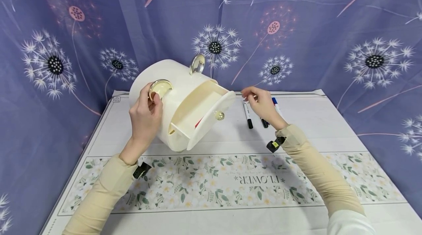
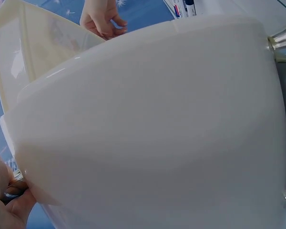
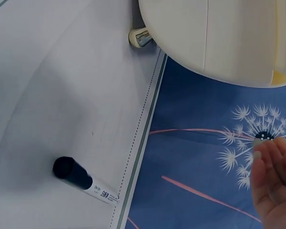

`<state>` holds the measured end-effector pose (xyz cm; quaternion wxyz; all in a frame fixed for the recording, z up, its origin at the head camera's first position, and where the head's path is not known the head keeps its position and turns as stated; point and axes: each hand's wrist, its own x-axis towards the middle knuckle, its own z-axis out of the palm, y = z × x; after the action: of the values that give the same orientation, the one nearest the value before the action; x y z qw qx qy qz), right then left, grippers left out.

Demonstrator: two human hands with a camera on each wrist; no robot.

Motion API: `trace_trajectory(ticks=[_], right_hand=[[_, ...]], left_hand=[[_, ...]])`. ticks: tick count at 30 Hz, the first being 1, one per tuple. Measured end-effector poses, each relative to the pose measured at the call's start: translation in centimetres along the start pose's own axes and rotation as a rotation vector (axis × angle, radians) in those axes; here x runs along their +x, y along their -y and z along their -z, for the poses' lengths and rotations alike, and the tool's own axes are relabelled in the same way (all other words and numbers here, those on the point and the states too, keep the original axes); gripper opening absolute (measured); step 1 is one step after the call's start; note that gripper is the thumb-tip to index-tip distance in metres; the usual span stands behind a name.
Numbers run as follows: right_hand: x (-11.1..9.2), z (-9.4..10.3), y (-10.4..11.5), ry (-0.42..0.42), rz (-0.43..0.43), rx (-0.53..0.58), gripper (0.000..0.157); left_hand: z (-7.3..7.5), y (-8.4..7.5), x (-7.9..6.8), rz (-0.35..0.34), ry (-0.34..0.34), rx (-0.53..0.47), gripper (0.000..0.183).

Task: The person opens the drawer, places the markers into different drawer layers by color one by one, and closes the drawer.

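Note:
A white rounded storage box (image 1: 158,68) with two gold-rimmed round ears stands tilted on the table. My left hand (image 1: 144,117) grips its near ear (image 1: 162,87) between thumb and fingers; the far ear (image 1: 197,64) is free. The box's drawer (image 1: 211,122) is pulled out, with a gold knob (image 1: 219,115) on its front. Something red (image 1: 197,122) shows inside, mostly hidden. To the right of the drawer hovers my right hand (image 1: 262,105), its fingers loosely bent with nothing visible in them. Below it lies a black-capped marker (image 1: 248,116), apart from the fingers (image 3: 262,181).
Beside the right wrist lie a blue-capped marker (image 1: 276,104) and another black-capped marker (image 1: 264,122), partly hidden by the hand. A floral strip (image 1: 197,183) crosses the white table cover. A purple dandelion-print curtain (image 1: 171,18) rises right behind the box and the table's back edge.

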<state>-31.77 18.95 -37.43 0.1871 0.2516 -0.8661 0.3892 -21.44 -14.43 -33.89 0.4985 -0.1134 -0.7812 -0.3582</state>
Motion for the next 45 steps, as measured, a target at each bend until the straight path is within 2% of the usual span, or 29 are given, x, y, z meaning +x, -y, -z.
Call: trace_trajectory(ticks=[6,16,28,37,45], right_hand=[[0.0,0.2,-0.7,0.003,-0.048,-0.068,0.032],[-0.3,0.6,-3.1,0.002,-0.158,-0.118,0.03],[-0.8,1.1,-5.8,0.063,-0.279,-0.221,0.027],[-1.4,2.0,-8.3,0.136,-0.365,-0.304,0.03],[-1.6,2.9,-8.4,0.175,-0.448,-0.319,0.032]], left_hand=[[0.0,0.0,-0.1,0.001,-0.004,0.005,0.03],[0.0,0.0,-0.1,0.004,-0.005,-0.002,0.03],[-0.1,0.1,-0.1,-0.008,-0.009,0.01,0.03],[-0.1,0.0,-0.1,-0.008,0.002,0.006,0.031],[-0.1,0.0,-0.1,-0.008,-0.007,0.014,0.03]])
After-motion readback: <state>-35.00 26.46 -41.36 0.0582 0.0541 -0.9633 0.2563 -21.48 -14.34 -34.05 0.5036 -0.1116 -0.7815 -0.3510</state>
